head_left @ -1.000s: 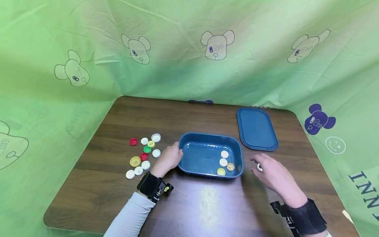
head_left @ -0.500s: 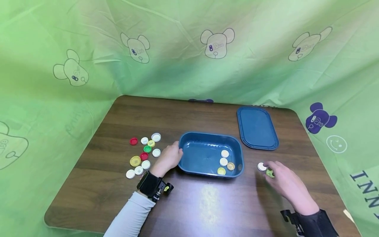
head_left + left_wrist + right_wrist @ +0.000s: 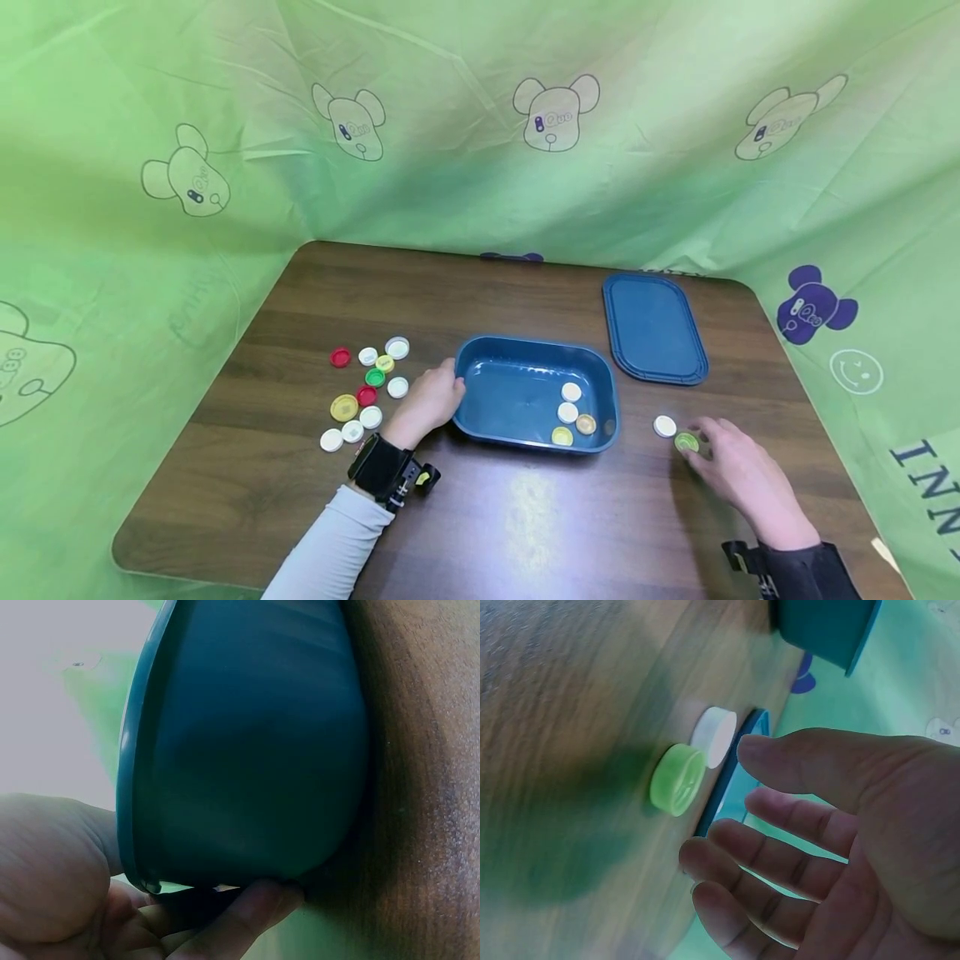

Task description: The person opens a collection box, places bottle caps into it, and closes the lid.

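Observation:
My left hand (image 3: 429,402) grips the left end of a blue rectangular plastic box (image 3: 517,341), thumb near the rim; in the left wrist view its outer wall (image 3: 247,750) fills the middle. Inside the box lie two white bottle caps, a yellow one and a tan one. Right of the box, my right hand (image 3: 738,471) hovers by a green bottle cap (image 3: 686,442), fingers loosely bent and holding nothing. Beside that cap lies a white bottle cap (image 3: 664,426). The right wrist view shows a gap between the hand and the green cap (image 3: 677,780).
Several white, red, yellow and green bottle caps (image 3: 367,396) are spread left of the box. A flat blue lid (image 3: 655,329) lies at the back right of the wooden table (image 3: 442,292). Green printed cloth (image 3: 450,167) hangs behind and around the table.
My right hand has moved right and toward the front. The white cap it partly covered now lies uncovered, and the green cap has come into view beside it. My left hand has stayed in place.

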{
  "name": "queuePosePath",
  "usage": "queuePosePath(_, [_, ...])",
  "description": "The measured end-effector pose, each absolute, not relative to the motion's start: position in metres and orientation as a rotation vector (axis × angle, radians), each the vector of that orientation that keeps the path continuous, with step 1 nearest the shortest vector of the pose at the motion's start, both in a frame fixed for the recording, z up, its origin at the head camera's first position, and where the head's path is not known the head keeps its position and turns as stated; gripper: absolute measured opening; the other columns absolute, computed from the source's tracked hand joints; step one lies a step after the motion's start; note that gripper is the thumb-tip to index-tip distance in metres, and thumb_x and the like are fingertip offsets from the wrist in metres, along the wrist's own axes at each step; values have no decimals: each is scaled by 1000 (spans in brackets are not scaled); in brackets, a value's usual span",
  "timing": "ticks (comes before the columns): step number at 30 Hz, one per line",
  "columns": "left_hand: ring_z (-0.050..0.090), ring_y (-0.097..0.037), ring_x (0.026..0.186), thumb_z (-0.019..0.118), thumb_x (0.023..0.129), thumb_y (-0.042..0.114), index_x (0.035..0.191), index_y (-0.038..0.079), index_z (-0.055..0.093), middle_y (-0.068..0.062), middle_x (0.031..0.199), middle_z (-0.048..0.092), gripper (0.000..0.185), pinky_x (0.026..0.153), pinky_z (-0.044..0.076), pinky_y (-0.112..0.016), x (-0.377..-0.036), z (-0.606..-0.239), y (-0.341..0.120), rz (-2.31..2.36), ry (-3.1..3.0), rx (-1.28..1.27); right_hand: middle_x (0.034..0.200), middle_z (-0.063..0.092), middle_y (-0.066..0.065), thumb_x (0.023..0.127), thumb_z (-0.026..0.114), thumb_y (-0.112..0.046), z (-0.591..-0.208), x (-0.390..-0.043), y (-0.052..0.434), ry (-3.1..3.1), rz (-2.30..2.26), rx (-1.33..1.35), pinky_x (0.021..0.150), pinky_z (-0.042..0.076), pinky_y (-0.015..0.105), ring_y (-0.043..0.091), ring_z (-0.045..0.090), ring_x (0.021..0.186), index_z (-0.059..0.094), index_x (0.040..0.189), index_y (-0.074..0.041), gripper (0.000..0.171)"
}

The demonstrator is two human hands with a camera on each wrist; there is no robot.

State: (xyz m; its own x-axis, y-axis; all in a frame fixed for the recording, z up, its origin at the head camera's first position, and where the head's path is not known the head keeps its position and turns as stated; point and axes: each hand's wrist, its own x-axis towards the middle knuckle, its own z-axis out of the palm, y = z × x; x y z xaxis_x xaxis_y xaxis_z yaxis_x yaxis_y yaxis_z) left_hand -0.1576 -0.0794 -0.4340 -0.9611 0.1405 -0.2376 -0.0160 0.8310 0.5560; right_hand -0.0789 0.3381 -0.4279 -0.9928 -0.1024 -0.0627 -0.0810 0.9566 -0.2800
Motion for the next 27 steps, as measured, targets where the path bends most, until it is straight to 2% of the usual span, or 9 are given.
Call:
queuePosePath(8, [66, -33, 105, 51, 105, 18, 138, -8, 48, -25, 123, 65, 42, 90, 54, -51, -157, -435, -79, 832, 2740, 84, 95, 65, 18, 84, 77, -14, -436, -80, 341, 3039, -415, -146, 71, 51, 59, 39, 64, 86, 66, 107, -2, 28])
queuePosePath(15, [66, -33, 103, 50, 105, 19, 138, -8, 49, -25, 122, 65, 42, 89, 55, -50, -157, -438, -80, 822, 2750, 84, 98, 66, 19, 83, 77, -14, -441, -82, 343, 3032, -413, -149, 75, 51, 61, 43, 64, 91, 67, 107, -3, 29])
queuePosePath(27, [66, -30, 94, 51, 105, 18, 136, -8, 50, -24, 115, 67, 41, 82, 55, -48, -158, -438, -79, 829, 2769, 112, 99, 65, 18, 83, 78, -14, -446, -91, 344, 2984, -382, -142, 76, 51, 63, 47, 64, 96, 68, 109, -3, 30])
